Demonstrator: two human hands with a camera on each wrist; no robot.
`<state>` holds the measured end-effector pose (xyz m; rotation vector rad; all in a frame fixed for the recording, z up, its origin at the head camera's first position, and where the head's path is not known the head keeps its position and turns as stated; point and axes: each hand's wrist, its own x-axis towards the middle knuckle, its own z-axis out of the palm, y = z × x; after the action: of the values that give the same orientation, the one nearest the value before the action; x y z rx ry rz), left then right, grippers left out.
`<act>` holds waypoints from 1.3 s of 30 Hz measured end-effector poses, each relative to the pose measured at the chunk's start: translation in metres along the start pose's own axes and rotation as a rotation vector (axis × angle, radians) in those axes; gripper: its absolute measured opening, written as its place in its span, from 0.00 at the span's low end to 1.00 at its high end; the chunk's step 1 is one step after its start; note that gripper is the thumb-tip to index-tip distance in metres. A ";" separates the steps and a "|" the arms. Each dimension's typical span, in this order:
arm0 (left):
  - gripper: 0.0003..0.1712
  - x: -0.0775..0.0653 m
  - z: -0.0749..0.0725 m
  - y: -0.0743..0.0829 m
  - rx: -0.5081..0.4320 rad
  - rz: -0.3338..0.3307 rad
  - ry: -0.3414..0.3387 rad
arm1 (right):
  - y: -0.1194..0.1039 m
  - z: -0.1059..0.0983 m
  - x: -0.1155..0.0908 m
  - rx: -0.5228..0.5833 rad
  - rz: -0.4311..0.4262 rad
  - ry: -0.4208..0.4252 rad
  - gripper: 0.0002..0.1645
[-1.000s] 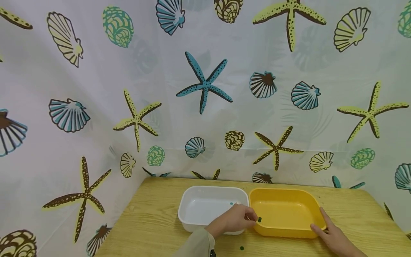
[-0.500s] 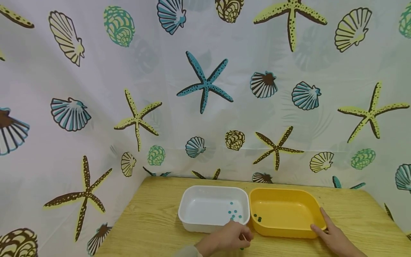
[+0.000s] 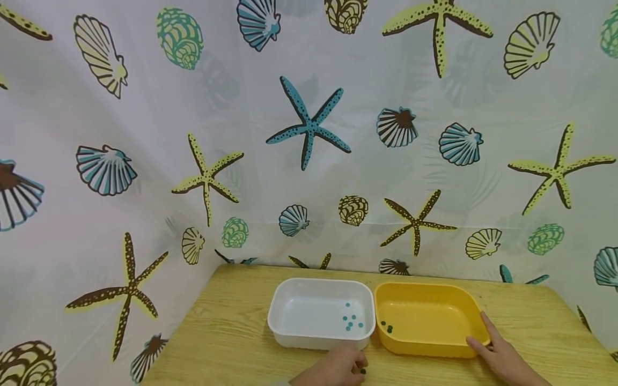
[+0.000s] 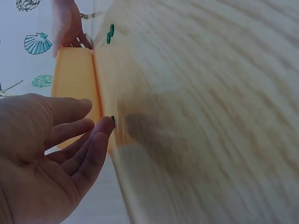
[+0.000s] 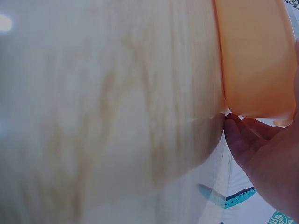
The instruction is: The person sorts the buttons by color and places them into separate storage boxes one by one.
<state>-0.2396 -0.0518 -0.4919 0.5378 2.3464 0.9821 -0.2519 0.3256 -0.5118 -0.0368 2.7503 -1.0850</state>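
My left hand (image 3: 338,367) is low over the wooden table, in front of the white tub (image 3: 294,340). A fingertip touches a small dark green disc (image 4: 113,122) standing out at its edge; the thumb is apart from the fingers in the left wrist view. My right hand (image 3: 504,359) holds the front right corner of the yellow tub (image 3: 434,348), thumb on the front side and fingers round the end. Several blue discs (image 3: 352,317) lie in the white tub's right part. Dark green discs (image 3: 389,328) lie in the yellow tub's left front corner.
Both tubs stand side by side on the wooden table (image 3: 232,321). Two more green discs (image 4: 110,33) lie on the tabletop in the left wrist view. A white curtain (image 3: 338,177) printed with shells and starfish hangs behind and beside the table.
My left hand has withdrawn from the yellow tub's left corner down to the disc on the table, uncovering the blue discs and another green disc in the tub. The right hand stays put.
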 end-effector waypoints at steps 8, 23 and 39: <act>0.03 0.002 0.001 -0.005 0.063 0.046 0.019 | -0.001 0.000 0.000 -0.003 -0.007 0.002 0.54; 0.06 0.012 0.004 -0.003 0.136 0.000 0.019 | 0.000 0.001 0.000 0.003 -0.007 0.007 0.55; 0.07 0.013 0.006 -0.004 0.096 0.018 0.021 | 0.002 0.001 0.002 0.003 -0.005 0.006 0.55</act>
<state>-0.2465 -0.0445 -0.5029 0.5899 2.4211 0.8902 -0.2532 0.3262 -0.5141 -0.0398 2.7557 -1.0921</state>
